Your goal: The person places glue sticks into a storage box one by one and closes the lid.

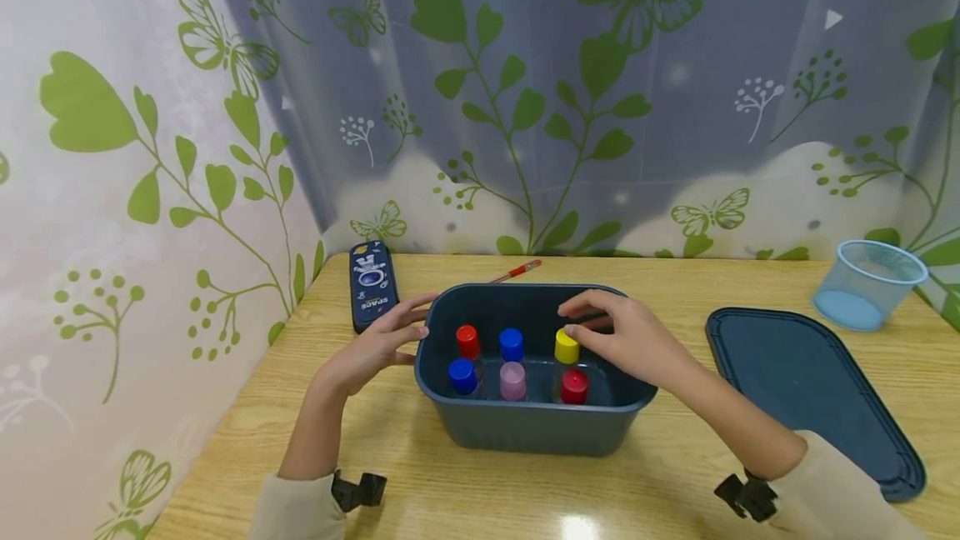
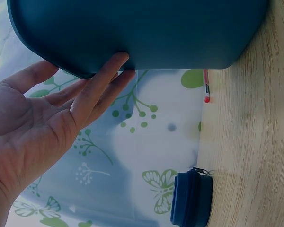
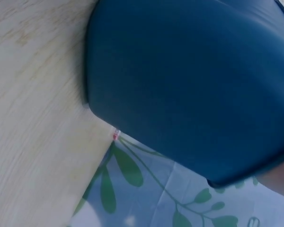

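Observation:
A dark blue-grey plastic bin [image 1: 525, 427] stands on the table with several small clear bottles inside. Their caps are red, blue, yellow and pink. Over the bin's right side, my right hand [image 1: 633, 336] pinches the yellow-capped bottle [image 1: 567, 347] at its top between thumb and fingers. At the left end, my left hand [image 1: 375, 348] rests its fairly straight fingers against the bin's outer wall and rim. The left wrist view shows this left hand [image 2: 52, 113] palm-side, touching the wall. In the right wrist view the bin's side [image 3: 189, 85] hides most of the right hand.
A dark blue pencil case [image 1: 372, 286] lies behind my left hand. Behind the bin is a red pen [image 1: 517, 271]. The bin's flat lid [image 1: 813, 394] lies to the right, with a light blue mesh basket [image 1: 866, 290] beyond it. A patterned curtain [image 1: 637, 148] hangs behind the table.

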Demonstrator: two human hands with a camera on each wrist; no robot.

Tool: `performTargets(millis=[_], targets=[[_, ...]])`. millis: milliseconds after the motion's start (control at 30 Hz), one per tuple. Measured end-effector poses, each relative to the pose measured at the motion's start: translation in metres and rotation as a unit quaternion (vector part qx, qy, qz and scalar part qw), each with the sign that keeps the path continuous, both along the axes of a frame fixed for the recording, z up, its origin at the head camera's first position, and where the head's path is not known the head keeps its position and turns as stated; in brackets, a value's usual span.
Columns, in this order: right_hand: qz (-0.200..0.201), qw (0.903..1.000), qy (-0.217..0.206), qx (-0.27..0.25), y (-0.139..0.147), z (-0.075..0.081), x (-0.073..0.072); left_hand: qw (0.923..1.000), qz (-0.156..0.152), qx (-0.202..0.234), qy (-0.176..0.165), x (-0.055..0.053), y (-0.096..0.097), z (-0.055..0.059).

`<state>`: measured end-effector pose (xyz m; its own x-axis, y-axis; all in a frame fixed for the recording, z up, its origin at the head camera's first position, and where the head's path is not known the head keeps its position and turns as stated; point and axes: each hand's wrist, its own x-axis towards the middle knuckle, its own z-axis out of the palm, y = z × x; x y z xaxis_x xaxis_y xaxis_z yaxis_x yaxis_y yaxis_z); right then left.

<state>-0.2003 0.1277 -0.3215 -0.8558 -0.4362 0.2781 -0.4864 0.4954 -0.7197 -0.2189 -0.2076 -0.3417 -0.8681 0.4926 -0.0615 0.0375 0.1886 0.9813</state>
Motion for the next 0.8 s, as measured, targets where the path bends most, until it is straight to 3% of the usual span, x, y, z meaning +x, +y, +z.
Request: performTargets(millis=[200, 367, 633, 800], targets=[[-0.046, 0.9984, 0.020, -0.024, 0.029, 0.016, 0.016, 1.0000, -0.002, 0.002, -0.001, 0.000, 0.001, -0.001], [-0.105, 0.9925, 0.063, 0.006, 0.065, 0.019, 0.032, 1.0000, -0.003, 0.002, 0.000, -0.001, 0.002, -0.001], [-0.218, 0.9725, 0.060, 0.057, 0.135, -0.004, 0.048, 1.0000, -0.003, 0.000, 0.001, -0.002, 0.000, -0.002], [-0.288, 0.9522, 0.050, 0.091, 0.171, -0.026, 0.054, 1.0000, -0.001, 0.001, 0.001, -0.003, -0.002, -0.003]])
